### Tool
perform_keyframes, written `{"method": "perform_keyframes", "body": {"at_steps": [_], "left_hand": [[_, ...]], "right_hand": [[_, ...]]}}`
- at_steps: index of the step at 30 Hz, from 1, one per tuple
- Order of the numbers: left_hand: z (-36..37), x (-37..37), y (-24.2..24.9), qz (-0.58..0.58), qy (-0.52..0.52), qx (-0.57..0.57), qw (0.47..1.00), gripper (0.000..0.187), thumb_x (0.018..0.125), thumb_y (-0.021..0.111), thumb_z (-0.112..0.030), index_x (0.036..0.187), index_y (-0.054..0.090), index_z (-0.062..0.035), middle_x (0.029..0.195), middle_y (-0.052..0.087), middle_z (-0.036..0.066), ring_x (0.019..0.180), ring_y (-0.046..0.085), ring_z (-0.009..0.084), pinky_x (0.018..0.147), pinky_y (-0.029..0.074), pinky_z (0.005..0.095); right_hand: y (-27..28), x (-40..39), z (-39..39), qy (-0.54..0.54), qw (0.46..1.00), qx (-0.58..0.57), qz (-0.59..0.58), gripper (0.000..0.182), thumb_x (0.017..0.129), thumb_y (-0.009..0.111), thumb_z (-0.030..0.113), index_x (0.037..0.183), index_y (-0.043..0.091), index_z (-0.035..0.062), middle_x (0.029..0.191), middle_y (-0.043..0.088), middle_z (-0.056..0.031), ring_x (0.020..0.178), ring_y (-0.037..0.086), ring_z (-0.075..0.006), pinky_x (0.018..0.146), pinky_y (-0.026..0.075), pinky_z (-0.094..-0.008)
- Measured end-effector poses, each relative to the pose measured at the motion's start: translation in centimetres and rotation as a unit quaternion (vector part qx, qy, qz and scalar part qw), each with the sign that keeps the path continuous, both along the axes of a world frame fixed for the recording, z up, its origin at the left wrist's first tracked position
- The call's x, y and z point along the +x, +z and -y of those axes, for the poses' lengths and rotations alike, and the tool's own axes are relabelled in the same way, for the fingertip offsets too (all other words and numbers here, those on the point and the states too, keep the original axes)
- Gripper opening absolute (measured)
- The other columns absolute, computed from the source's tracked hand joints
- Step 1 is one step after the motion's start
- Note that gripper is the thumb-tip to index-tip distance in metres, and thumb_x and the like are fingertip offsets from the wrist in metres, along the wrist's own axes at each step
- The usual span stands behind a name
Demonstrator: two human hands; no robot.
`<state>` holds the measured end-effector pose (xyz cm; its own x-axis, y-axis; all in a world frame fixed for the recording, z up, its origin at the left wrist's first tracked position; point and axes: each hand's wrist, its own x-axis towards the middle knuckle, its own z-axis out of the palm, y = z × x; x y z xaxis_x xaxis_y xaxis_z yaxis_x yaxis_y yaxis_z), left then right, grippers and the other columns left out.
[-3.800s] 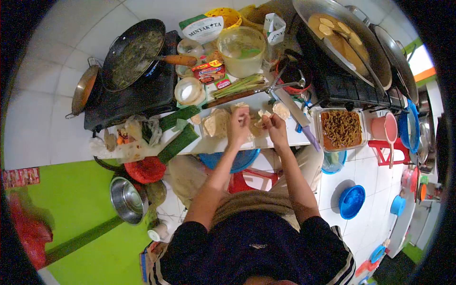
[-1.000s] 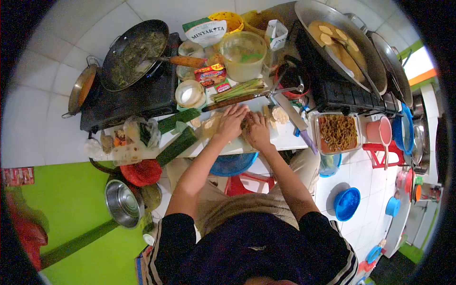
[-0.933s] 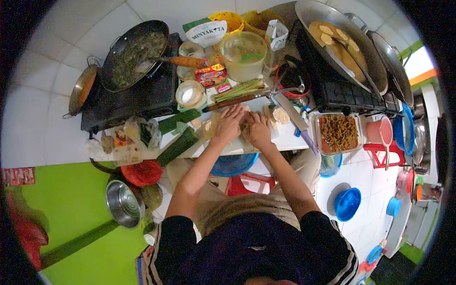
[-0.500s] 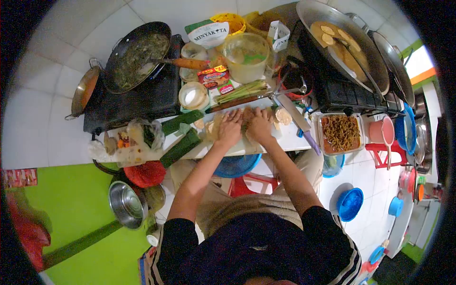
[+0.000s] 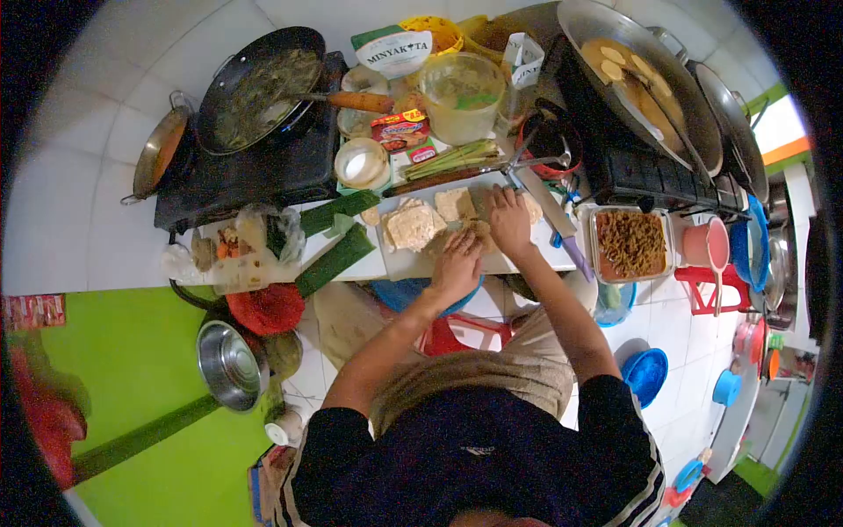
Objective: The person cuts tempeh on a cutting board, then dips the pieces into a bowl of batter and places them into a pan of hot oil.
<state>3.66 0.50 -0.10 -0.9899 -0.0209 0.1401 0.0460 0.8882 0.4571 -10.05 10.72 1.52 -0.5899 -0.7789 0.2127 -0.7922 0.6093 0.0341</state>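
"While the tabletop (image 5: 544,256) is carrying the food, what's changing?"

"The left hand (image 5: 458,270) and right hand (image 5: 511,221) are parting, seemingly freeing the pale slab (image 5: 413,227) and smaller block (image 5: 455,204) nearby. Whether either grip is closing on anything, I can't tell."

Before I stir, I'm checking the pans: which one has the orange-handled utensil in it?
The black wok of greens, at left; the big right-hand wok has a grey utensil.

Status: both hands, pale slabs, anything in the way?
Left hand at tan piece, grip unclear. Right hand beside pale round piece. Pale slabs lie beyond left hand. Watch the knife, close right of right hand.
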Motion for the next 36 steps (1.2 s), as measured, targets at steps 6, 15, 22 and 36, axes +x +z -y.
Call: {"method": "perform_keyframes", "body": {"at_steps": [6,15,22,36], "left_hand": [[-1.0,0.4,-1.4,-0.054,0.005,0.019,0.998,0.044,0.08,0.057,-0.016,0.12,0.053,0.0022,0.138,0.041,0.021,0.127,0.04,0.0346,0.106,0.033,0.0446],[0.3,0.1,0.0,-0.053,0.066,0.078,0.993,0.041,0.078,0.057,-0.01,0.118,0.053,-0.0041,0.137,0.04,0.019,0.124,0.039,0.0395,0.104,0.033,0.0465],[0.4,0.5,-0.3,-0.077,0.062,0.072,0.993,0.038,0.078,0.057,-0.01,0.115,0.054,-0.0041,0.133,0.043,0.018,0.12,0.041,0.0389,0.102,0.035,0.0476],[2.5,-0.3,-0.8,-0.1,0.066,-0.028,0.992,0.046,0.085,0.051,-0.023,0.125,0.052,0.0,0.135,0.047,0.014,0.127,0.04,0.0304,0.108,0.026,0.0451]], "right_hand": [[0.0,-2.8,0.9,-0.018,0.992,0.122,-0.018,0.03,0.08,0.053,0.018,0.105,0.064,0.0058,0.106,0.061,-0.0096,0.106,0.052,-0.0247,0.09,0.036,-0.0408],[-0.1,-5.6,0.2,-0.005,0.983,0.003,0.183,0.013,0.078,0.057,0.012,0.089,0.063,0.0082,0.087,0.063,-0.0159,0.089,0.06,-0.0324,0.08,0.044,-0.044],[3.2,-4.4,2.5,0.104,0.92,-0.152,0.347,0.015,0.082,0.058,0.011,0.094,0.058,0.0022,0.087,0.062,-0.0197,0.082,0.06,-0.0381,0.07,0.046,-0.0434],[1.1,-3.9,5.6,0.115,0.937,-0.07,0.324,0.024,0.077,0.061,0.016,0.099,0.059,0.004,0.093,0.063,-0.0198,0.089,0.058,-0.0409,0.077,0.047,-0.0466]]}}
